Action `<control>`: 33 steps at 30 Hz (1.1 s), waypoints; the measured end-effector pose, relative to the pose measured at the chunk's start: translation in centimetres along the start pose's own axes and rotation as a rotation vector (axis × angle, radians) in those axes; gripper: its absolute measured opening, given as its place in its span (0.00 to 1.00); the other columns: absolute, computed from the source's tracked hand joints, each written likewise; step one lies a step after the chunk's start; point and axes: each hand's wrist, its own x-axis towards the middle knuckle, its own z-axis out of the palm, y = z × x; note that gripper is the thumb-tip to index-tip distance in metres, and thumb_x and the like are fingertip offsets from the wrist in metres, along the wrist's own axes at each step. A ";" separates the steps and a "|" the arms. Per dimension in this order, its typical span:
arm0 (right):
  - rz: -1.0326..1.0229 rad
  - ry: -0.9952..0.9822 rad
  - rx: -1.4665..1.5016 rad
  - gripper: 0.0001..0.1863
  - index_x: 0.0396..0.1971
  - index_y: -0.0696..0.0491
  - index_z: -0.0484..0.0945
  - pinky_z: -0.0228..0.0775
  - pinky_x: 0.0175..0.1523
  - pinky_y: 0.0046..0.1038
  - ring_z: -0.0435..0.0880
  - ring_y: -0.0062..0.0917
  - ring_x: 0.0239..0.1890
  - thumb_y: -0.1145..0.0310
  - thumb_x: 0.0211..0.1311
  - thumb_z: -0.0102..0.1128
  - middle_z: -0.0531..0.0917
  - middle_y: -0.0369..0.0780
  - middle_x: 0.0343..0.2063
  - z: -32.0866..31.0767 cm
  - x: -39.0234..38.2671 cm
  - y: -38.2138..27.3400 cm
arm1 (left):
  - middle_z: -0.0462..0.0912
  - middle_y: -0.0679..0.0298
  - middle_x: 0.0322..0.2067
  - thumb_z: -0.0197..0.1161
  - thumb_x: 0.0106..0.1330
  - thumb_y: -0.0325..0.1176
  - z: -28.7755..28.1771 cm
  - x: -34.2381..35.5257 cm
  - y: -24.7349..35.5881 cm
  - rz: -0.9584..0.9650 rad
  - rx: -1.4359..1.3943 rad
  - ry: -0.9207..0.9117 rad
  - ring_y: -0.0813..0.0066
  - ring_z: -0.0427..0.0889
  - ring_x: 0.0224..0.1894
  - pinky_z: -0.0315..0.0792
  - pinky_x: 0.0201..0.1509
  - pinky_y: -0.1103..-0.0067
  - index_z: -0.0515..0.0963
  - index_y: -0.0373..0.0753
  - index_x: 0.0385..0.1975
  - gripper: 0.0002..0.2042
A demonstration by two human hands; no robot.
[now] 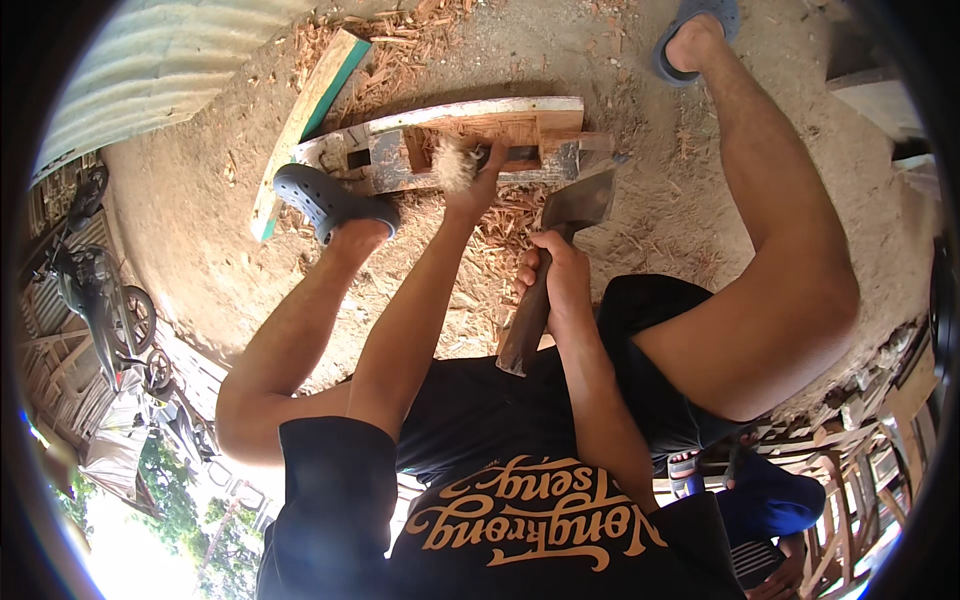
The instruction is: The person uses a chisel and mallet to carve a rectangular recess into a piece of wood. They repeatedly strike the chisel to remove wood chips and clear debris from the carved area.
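My left hand [478, 188] is closed around a chisel, whose pale, frayed handle end [455, 165] sticks out beside the fingers. The chisel's dark blade [522, 153] lies along a recess cut in a curved, partly white-painted wooden piece [400, 160] on the ground. In my right hand [562, 272] is a hatchet, gripped by its wooden handle [527, 325]. The broad, dark hatchet head [582, 202] is just short of the wooden piece's near edge, apart from the chisel. Part of the chisel is hidden by my left fingers.
A green-edged plank [315, 110] slants past the wooden piece's left end. My left foot in a blue clog [325, 200] rests against that end. Wood chips [390, 55] litter the dirt. Corrugated sheet [160, 80] stands far left, a motorcycle [95, 300] left, a person in blue [770, 500] lower right.
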 end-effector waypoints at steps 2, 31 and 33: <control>0.000 0.014 0.001 0.07 0.26 0.53 0.70 0.64 0.22 0.28 0.69 0.21 0.15 0.68 0.60 0.56 0.70 0.36 0.17 -0.3 0.2 0.0 | 0.81 0.67 0.25 0.70 0.61 0.46 -0.4 -0.2 -0.4 0.019 -0.008 0.025 0.80 0.76 0.27 0.73 0.36 0.80 0.77 0.39 0.32 0.16; -0.186 0.169 -0.142 0.07 0.31 0.53 0.69 0.62 0.24 0.26 0.66 0.19 0.17 0.66 0.62 0.54 0.68 0.34 0.19 -0.8 -1.9 -2.1 | 0.77 0.57 0.33 0.67 0.56 0.33 8.1 -3.8 7.4 0.246 0.288 0.124 0.51 0.74 0.40 0.70 0.43 0.64 0.74 0.39 0.32 0.09; -0.203 0.138 -0.184 0.08 0.34 0.54 0.69 0.62 0.24 0.25 0.66 0.19 0.17 0.66 0.62 0.54 0.68 0.34 0.19 -0.3 -3.2 -2.6 | 0.79 0.59 0.36 0.67 0.56 0.33 7.6 -3.6 6.8 0.244 0.338 0.170 0.50 0.74 0.42 0.71 0.44 0.64 0.76 0.39 0.34 0.09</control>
